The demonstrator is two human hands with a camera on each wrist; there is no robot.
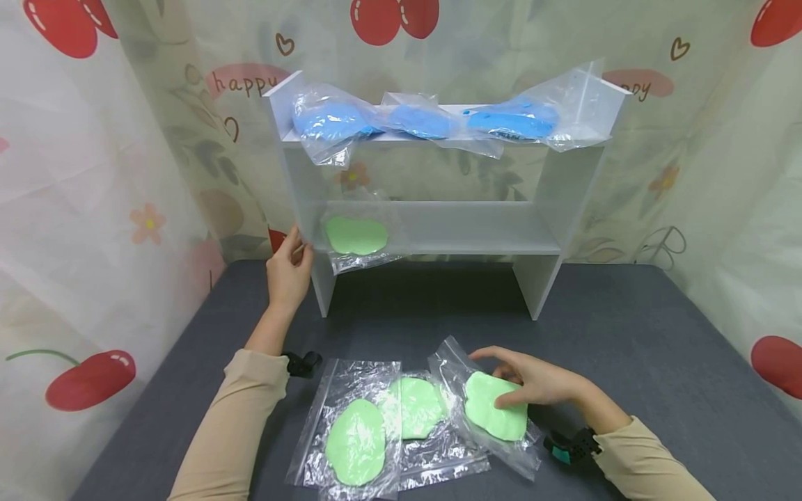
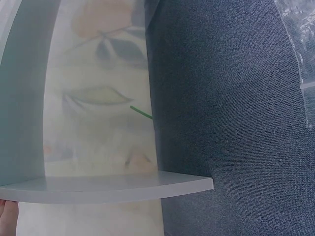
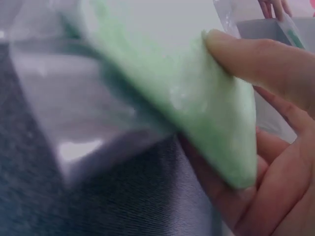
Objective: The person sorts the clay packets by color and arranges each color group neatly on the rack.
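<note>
We have a cherry-print fabric backdrop (image 1: 150,104) around a dark grey worktop (image 1: 601,327), on which stands a white shelf unit (image 1: 570,188). Three clear bags of blue stuff (image 1: 421,122) lie side by side on its top tier, plastic hanging over the front. Four clear bags with flat green pieces: the front-left bag (image 1: 355,442) lies on the worktop, partly over the middle bag (image 1: 416,407); the shelved bag (image 1: 355,235) is at the left end of the middle tier, lower edge overhanging; the held bag (image 1: 489,417) is tilted in the right hand (image 1: 541,379), grip closed on it, thumb on top and fingers beneath. The left hand (image 1: 289,271) has fingertips touching the outside of the left side panel; we can't tell if that grip pinches its edge. Smallest: black wrist devices (image 1: 303,364), one per arm.
</note>
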